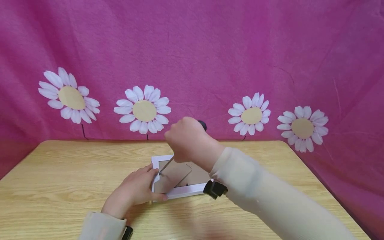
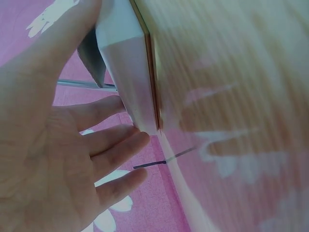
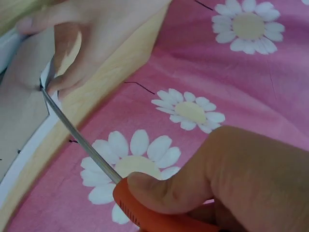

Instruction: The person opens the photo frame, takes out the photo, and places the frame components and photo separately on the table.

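Observation:
A white picture frame (image 1: pixel 189 191) lies face down on the table, its brown backing board (image 1: pixel 201 174) showing. A stand flap (image 1: pixel 171 180) rises from that board. My left hand (image 1: pixel 135 186) holds the frame's left end, thumb at the near edge and fingers along the left side. In my right hand (image 1: pixel 190 141) I grip a screwdriver (image 3: pixel 79 137) with an orange handle (image 3: pixel 145 208). Its metal tip meets the backing's left edge, beside the white rim. Small dark tabs (image 3: pixel 19 151) stick out along the backing's edge. My right forearm covers the frame's right end.
The wood-grain table (image 1: pixel 75 180) extends around the frame. Behind it hangs a pink cloth (image 1: pixel 198 60) with several white paper flowers (image 1: pixel 144 110). Each wrist carries a black strapped device (image 1: pixel 215 189).

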